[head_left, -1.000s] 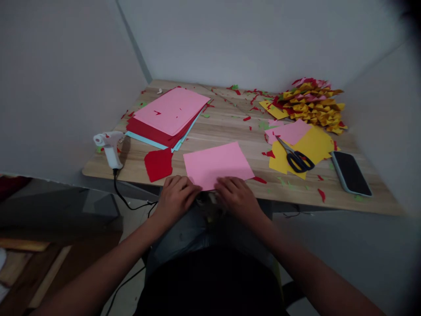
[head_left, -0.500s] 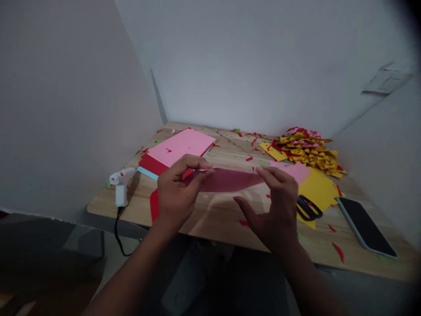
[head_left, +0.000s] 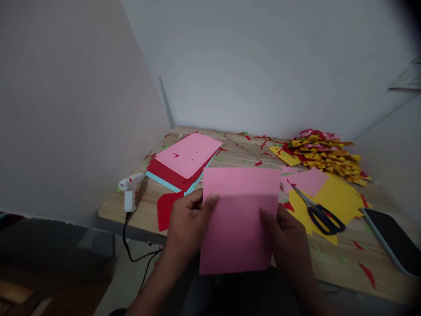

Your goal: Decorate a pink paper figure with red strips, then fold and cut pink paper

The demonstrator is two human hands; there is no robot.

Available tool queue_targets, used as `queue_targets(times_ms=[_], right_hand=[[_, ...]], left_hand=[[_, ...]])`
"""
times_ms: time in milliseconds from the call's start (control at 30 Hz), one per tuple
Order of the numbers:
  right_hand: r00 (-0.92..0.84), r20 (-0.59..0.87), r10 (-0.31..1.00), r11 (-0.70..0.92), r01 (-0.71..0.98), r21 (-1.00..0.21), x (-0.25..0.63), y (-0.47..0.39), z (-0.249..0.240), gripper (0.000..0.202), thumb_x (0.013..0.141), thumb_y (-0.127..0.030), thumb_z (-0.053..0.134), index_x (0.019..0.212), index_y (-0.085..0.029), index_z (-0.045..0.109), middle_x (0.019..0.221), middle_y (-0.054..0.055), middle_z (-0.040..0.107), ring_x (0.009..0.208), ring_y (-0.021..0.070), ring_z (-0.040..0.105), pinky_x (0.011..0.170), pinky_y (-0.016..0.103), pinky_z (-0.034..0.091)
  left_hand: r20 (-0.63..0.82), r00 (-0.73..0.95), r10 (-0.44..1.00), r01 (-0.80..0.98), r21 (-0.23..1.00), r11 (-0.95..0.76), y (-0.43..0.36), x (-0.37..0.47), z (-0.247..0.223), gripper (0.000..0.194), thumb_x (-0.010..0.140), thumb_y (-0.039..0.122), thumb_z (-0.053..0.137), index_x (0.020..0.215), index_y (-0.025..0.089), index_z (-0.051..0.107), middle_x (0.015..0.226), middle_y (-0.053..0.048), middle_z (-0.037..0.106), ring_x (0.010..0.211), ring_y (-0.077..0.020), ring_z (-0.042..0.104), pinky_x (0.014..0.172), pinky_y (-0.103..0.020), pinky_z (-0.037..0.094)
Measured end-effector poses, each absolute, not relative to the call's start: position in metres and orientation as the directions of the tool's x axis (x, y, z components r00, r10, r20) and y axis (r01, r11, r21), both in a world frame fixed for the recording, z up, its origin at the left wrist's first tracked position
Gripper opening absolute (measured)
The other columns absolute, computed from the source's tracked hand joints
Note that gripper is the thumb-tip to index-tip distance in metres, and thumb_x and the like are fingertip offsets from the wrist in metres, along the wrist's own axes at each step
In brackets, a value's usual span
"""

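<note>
A sheet of pink paper (head_left: 240, 228) is held up over the table's front edge, its broad face toward me. My left hand (head_left: 187, 219) pinches its left edge, thumb on the near face and fingers behind. On the opposite edge my right hand (head_left: 289, 239) grips it the same way, with the fingertips partly hidden behind the sheet. Just left of the sheet lies a piece of red paper (head_left: 167, 210). Right of my right hand, scissors (head_left: 324, 217) with dark handles rest on yellow paper (head_left: 342, 195).
A white glue gun (head_left: 129, 193) stands at the left edge, its cord hanging down. Behind are stacked pink, red and blue sheets (head_left: 189, 153). At the back right sits a pile of folded yellow, red and pink paper (head_left: 325, 153). A phone (head_left: 391, 237) lies at right; paper scraps are scattered about.
The pink sheet, earlier seen nearly edge-on as a thin band, now faces me fully. My right hand, earlier with thumb apart, has closed on its right edge. The view has shifted slightly.
</note>
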State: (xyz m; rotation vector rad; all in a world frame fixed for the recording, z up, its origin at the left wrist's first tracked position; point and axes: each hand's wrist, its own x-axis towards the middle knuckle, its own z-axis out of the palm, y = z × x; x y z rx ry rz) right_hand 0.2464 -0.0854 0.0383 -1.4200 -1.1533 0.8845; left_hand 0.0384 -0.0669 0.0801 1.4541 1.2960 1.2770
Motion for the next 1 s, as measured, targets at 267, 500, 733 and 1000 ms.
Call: queue_targets(times_ms=[267,500,733,1000], right_hand=[[0.265,-0.034,0.964,-0.069,0.126,-0.990,0.256,-0.099,0.033,0.041,0.079,-0.059,0.071,0.090,-0.021,0.081,0.079,0.007,0.079,0.066,0.0233,0.072,0.052,0.027,0.055],[0.353,-0.027,0.935,-0.102,0.196,-0.975,0.267,-0.103,0.021,0.037,0.077,-0.057,0.074,0.077,-0.020,0.079,0.070,0.004,0.076,0.060,0.0196,0.066,0.050,0.024,0.050],[0.352,-0.011,0.936,-0.098,0.231,-0.968,0.276,-0.106,0.006,0.035,0.072,-0.055,0.077,0.085,-0.022,0.082,0.087,0.007,0.081,0.074,0.0241,0.073,0.063,0.029,0.058],[0.431,0.113,0.895,-0.015,0.282,-0.959,0.279,-0.114,0.019,0.028,0.072,-0.050,0.078,0.079,-0.022,0.081,0.078,0.004,0.080,0.071,0.0238,0.071,0.062,0.028,0.058]], left_hand=[[0.160,-0.065,0.985,0.223,0.964,-0.142,-0.066,0.046,0.078,0.046,0.087,0.055,0.067,0.059,0.018,0.064,0.058,0.000,0.058,0.054,-0.0134,0.051,0.047,-0.024,0.036],[0.231,-0.058,0.971,0.242,0.947,-0.210,-0.063,0.046,0.067,0.028,0.086,0.041,0.070,0.069,0.019,0.071,0.067,-0.002,0.067,0.063,-0.0154,0.058,0.055,-0.026,0.045],[0.280,-0.133,0.951,0.099,0.958,-0.268,-0.054,0.049,0.071,0.015,0.082,0.034,0.074,0.077,0.021,0.077,0.071,-0.001,0.071,0.065,-0.0138,0.062,0.060,-0.025,0.049],[0.518,-0.096,0.850,0.077,0.855,-0.513,-0.067,0.050,0.090,0.014,0.078,0.013,0.079,0.079,0.027,0.080,0.078,0.001,0.076,0.073,-0.0128,0.069,0.070,-0.026,0.057]])
